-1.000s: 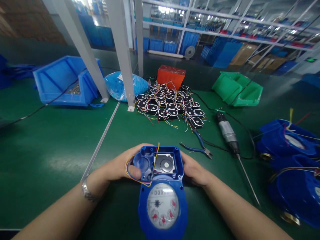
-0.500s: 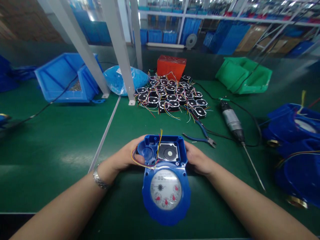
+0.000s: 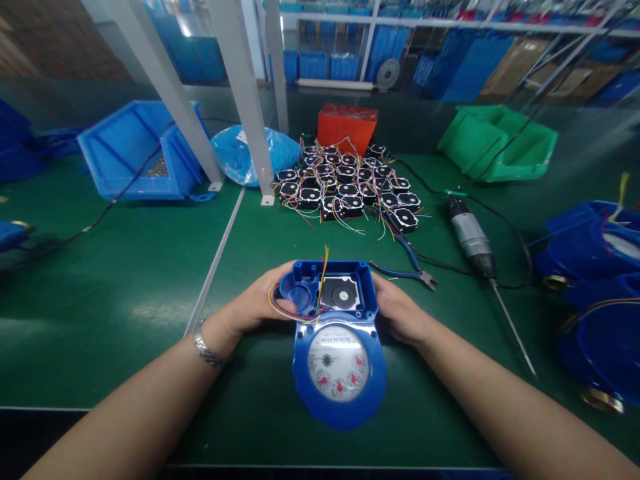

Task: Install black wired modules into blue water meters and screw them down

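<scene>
Head view, from far left on a green tabletop (image 3: pixel 125 287): blue piece with brass-coloured end (image 3: pixel 13 235) cut off by the edge, then open-fronted blue plastic bin (image 3: pixel 100 167) with small metal bits inside, pale metal posts (image 3: pixel 245 80) and, behind them, glossy blue plastic bag (image 3: pixel 235 157). Holds with the left hand (image 3: pixel 267 300), silver metal band (image 3: pixel 207 347) at the wrist, the left wall of a blue plastic meter (image 3: pixel 341 321) at front centre, thumb over the rim, other fingers mostly hidden. Contains, in its box-shaped upper part, a black square module with white edges (image 3: pixel 333 290); shows, nearer the viewer, a round white dial (image 3: pixel 338 363) with red pointers. Loops thin coloured wires (image 3: pixel 274 303) over the left thumb. Lies behind, near a red-orange box (image 3: pixel 347 127), a cluster of black wired modules (image 3: pixel 350 190). Cups the meter's right wall with the right hand (image 3: pixel 400 308), fingertips out of sight; impossible to tell about contact with the tabletop below. Farther right: blue-handled cutting pliers (image 3: pixel 421 275), grey-and-black power screwdriver (image 3: pixel 473 237), green plastic bin (image 3: pixel 475 143) behind, blue meter bodies with brass fittings (image 3: pixel 595 353) at the edge.
</scene>
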The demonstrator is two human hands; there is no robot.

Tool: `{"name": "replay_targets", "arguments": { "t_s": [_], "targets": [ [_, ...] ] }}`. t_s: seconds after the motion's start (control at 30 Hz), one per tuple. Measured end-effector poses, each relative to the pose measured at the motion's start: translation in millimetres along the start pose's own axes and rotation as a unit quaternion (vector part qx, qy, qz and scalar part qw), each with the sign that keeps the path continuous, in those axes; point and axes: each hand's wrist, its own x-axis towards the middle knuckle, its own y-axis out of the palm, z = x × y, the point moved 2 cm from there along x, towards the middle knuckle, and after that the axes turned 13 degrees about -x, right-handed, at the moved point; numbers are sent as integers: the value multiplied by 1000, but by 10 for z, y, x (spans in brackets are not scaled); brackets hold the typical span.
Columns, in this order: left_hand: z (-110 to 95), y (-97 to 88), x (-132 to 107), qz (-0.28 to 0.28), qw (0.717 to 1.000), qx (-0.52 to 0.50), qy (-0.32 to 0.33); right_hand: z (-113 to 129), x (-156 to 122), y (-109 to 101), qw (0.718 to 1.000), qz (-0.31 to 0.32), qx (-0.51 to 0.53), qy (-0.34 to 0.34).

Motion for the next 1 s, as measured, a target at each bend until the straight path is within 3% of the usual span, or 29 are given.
{"name": "replay_targets", "arguments": {
  "t_s": [0.17, 0.57, 1.0],
  "targets": [
    [-64, -30, 6, 4, 996, 91, 16, 18, 4, -9, 1000, -4, -1, 6],
    [-60, -85, 3, 12, 989, 145, 11, 15, 17, -6, 1000, -5, 1, 20],
    [-70, -51, -30, 20, 996, 84, -9, 31, 6, 2, 999, -7, 21, 41]
  ]
}}
